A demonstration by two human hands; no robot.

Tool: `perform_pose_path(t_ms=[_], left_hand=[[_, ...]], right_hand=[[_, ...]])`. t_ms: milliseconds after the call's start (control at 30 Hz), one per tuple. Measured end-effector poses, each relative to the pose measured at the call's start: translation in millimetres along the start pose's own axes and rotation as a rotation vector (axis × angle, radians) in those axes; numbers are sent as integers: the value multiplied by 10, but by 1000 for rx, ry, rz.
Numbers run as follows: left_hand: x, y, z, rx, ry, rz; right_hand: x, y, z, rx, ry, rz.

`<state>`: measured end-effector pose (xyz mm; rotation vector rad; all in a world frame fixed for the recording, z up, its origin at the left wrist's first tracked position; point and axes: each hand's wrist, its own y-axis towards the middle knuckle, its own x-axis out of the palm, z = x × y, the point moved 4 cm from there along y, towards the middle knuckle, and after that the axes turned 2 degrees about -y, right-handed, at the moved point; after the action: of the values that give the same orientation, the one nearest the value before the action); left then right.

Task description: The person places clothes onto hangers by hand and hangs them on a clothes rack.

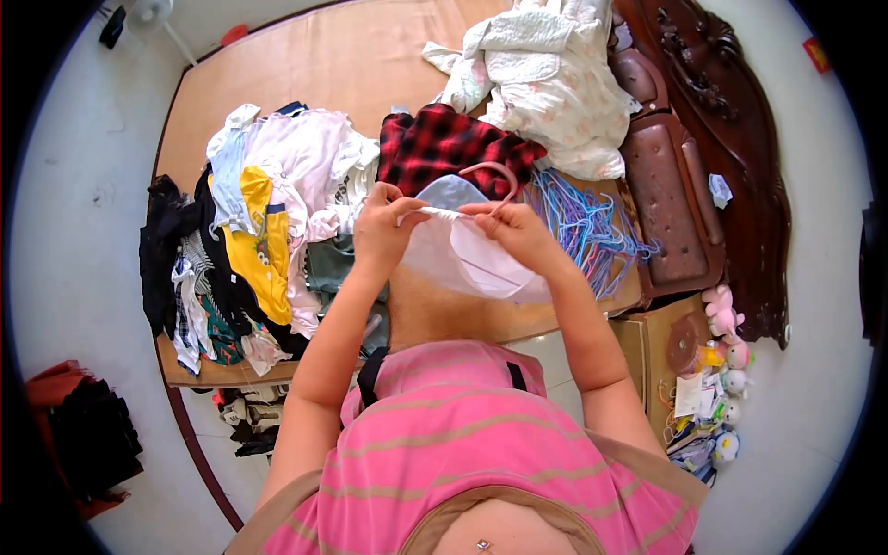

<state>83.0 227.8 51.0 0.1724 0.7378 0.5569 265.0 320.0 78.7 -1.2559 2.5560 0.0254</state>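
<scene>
A pale pinkish-white garment (476, 264) hangs between my two hands over the bed's edge. My left hand (381, 227) pinches its upper edge on the left, fingers closed. On the other side, my right hand (518, 239) grips the same edge, also closed. The hook of a pink clothes hanger (507, 176) curves up just above my right hand; its lower part is hidden, so I cannot tell whether that hand holds it too. Behind the garment shows a grey-blue cloth (451, 191), and beyond it a red-and-black checked garment (444, 148).
Piled clothes (296, 166) cover the bed's left side, with a yellow garment (254, 259) among them. Blue and purple hangers (592, 227) lie in a tangle at right. White bedding (564, 92) is heaped behind. A padded brown headboard (671, 194) and small toys (726, 314) stand at right.
</scene>
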Motion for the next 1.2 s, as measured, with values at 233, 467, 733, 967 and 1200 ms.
perform_pose_path(t_ms=[233, 467, 733, 967, 1200], left_hand=[[-415, 204, 5, 9, 81, 65], [-73, 150, -186, -175, -742, -338], [546, -426, -818, -315, -554, -419], [-74, -266, -1069, -441, -606, -315], [-255, -437, -1083, -595, -811, -495]], right_hand=[[-593, -122, -135, -63, -204, 161], [-709, -238, -520, -117, -140, 252], [-1405, -196, -713, -119, 122, 605], [-2464, -104, -389, 139, 246, 648], [-2578, -94, -463, 128, 359, 762]])
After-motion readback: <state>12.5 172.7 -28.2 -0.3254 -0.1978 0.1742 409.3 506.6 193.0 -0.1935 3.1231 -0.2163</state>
